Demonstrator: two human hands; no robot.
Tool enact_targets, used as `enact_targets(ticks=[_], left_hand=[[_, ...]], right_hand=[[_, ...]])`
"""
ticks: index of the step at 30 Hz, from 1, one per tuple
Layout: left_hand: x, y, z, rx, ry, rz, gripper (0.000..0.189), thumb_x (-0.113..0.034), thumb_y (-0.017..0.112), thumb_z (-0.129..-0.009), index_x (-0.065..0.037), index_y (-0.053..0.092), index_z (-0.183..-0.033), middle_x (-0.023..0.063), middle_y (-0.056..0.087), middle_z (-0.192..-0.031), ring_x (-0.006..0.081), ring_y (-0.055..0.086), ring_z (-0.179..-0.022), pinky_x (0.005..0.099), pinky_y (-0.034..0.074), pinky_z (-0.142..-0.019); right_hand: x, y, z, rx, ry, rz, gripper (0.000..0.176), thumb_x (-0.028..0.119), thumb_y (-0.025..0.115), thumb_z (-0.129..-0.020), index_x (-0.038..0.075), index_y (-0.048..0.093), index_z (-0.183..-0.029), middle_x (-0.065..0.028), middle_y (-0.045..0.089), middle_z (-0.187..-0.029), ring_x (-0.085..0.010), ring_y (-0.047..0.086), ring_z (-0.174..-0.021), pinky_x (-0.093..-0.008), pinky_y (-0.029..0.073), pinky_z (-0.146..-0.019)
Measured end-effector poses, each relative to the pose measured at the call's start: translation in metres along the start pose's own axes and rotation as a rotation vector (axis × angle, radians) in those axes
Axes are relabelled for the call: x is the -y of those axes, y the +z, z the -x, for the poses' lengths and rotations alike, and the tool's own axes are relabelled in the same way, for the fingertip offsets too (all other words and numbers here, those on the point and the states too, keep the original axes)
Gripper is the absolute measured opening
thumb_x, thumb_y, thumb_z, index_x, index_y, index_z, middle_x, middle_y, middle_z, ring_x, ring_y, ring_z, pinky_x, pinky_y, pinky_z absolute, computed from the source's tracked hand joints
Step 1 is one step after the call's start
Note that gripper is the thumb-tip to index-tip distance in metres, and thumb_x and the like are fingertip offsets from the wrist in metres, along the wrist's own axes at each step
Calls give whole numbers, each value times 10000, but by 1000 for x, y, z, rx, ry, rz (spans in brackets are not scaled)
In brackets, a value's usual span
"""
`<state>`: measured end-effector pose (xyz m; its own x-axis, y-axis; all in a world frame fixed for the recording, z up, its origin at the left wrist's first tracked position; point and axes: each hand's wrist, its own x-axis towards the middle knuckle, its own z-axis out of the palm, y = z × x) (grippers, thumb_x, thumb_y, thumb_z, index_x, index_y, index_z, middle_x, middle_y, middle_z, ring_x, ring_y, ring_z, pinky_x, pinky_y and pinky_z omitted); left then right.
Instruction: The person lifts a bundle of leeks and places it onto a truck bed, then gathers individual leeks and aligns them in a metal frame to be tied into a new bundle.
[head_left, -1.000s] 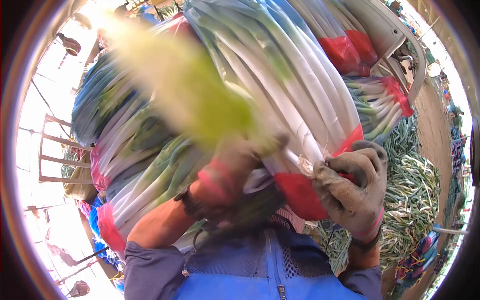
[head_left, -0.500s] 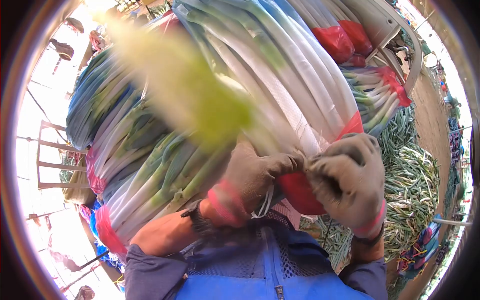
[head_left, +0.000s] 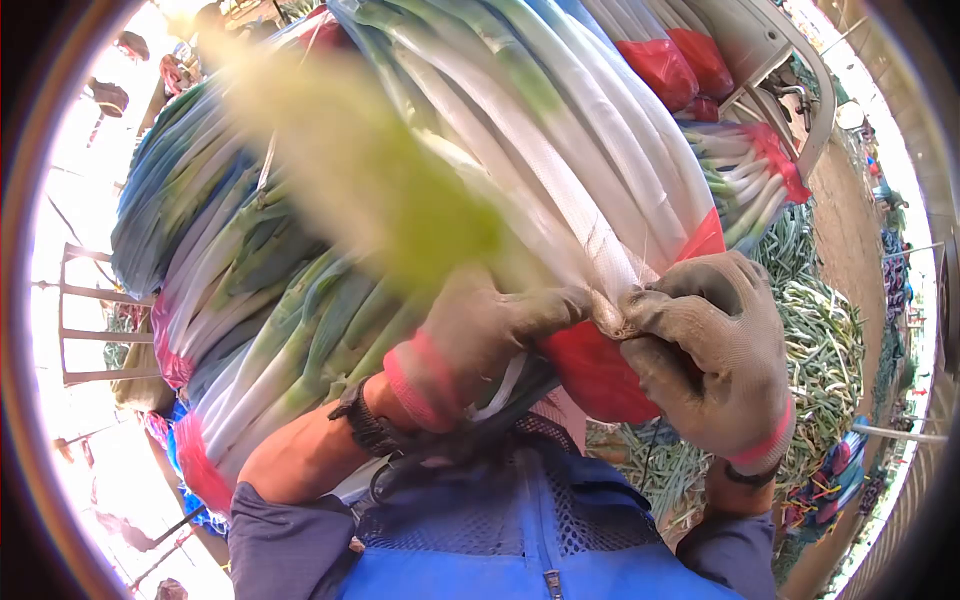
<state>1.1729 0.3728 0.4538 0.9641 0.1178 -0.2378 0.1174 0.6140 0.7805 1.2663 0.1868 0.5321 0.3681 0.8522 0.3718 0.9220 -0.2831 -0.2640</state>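
Observation:
Both hands wear dirty grey-brown gloves with pink cuffs. My left hand is closed beside the root end of a long white stalk, its fingertips at the lower left of that end. From the right, my right hand pinches the same brownish root end, thumb and fingers curled together. The stalk lies along a large bundle of leeks in clear wrapping. Red wrapping covers the bundle's end under my hands. A blurred yellow-green shape close to the camera hides part of the bundle.
More wrapped leek bundles are stacked at the left. Red-ended bundles lie at the upper right beside a metal frame. Loose green stalks cover the ground at the right. A metal rack stands at the far left.
My right hand has shifted slightly right and down, and my left hand slightly left. The root end now shows more clearly between them. The bundles appear shifted a little left.

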Motion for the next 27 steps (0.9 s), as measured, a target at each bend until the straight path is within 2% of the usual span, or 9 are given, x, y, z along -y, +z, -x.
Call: enact_targets(ticks=[4, 8, 13, 16, 17, 19, 21, 23, 27], left_hand=[[0, -3, -1, -74, -67, -97, 730, -116, 765, -808, 31, 432, -1441, 133, 638, -1279, 237, 643, -1131, 381, 512, -995], [1, 0, 1, -99, -57, -111, 795, -99, 783, -789, 34, 386, -1465, 151, 615, -1307, 248, 613, -1184, 389, 489, -1035], [11, -2, 2, -185, 80, -297, 299, -113, 792, -846, 73, 687, -1055, 106, 723, -992, 156, 677, -887, 320, 560, -781], [3, 2, 4, -131, 41, -171, 420, -120, 798, -838, 71, 615, -1163, 120, 702, -1088, 180, 667, -977, 334, 551, -850], [-4, -2, 3, -77, -19, -89, 573, -137, 821, -819, 60, 542, -1279, 131, 676, -1174, 201, 654, -1059, 353, 543, -905], [-11, -4, 2, -61, -109, 17, 704, -153, 841, -807, 48, 486, -1381, 140, 660, -1244, 217, 648, -1125, 370, 541, -947], [-10, 1, 0, -136, -166, 73, 648, -151, 835, -821, 49, 521, -1351, 134, 679, -1213, 205, 660, -1093, 367, 552, -920], [11, -6, -7, -192, 1, -81, 619, -115, 814, -829, 42, 525, -1353, 133, 688, -1194, 210, 670, -1066, 368, 553, -918], [25, -22, -9, -148, 87, -245, 610, -98, 812, -823, 40, 532, -1347, 131, 689, -1195, 216, 672, -1063, 364, 547, -933]], right_hand=[[3, 1, -4, -1, 84, 26, 229, 84, 831, -683, 77, 639, -808, -71, 633, -836, -287, 616, -764, -400, 461, -708], [10, 11, -17, 11, 112, 117, 233, 71, 811, -690, 95, 600, -785, -62, 587, -779, -296, 589, -714, -409, 440, -673], [13, 26, -23, -33, 81, 203, 245, 70, 796, -684, 120, 582, -791, -62, 560, -752, -308, 578, -703, -427, 429, -680], [15, 25, -21, -6, 78, 218, 239, 92, 798, -687, 126, 588, -798, -58, 563, -754, -306, 584, -715, -428, 431, -691], [16, 24, -21, 0, 74, 226, 237, 100, 798, -690, 128, 590, -799, -56, 564, -755, -305, 586, -719, -428, 431, -693], [17, 24, -21, -7, 70, 228, 235, 116, 802, -691, 132, 597, -803, -53, 566, -757, -303, 587, -723, -427, 432, -695], [18, 26, -19, -15, 66, 241, 232, 128, 806, -694, 135, 602, -803, -51, 568, -759, -302, 588, -724, -427, 433, -698], [19, 28, -15, -25, 62, 272, 227, 136, 810, -700, 136, 605, -798, -49, 571, -760, -299, 589, -724, -428, 433, -700], [19, 25, -10, 9, 45, 197, 219, 165, 818, -710, 122, 636, -825, -63, 567, -761, -312, 590, -745, -434, 441, -715]])
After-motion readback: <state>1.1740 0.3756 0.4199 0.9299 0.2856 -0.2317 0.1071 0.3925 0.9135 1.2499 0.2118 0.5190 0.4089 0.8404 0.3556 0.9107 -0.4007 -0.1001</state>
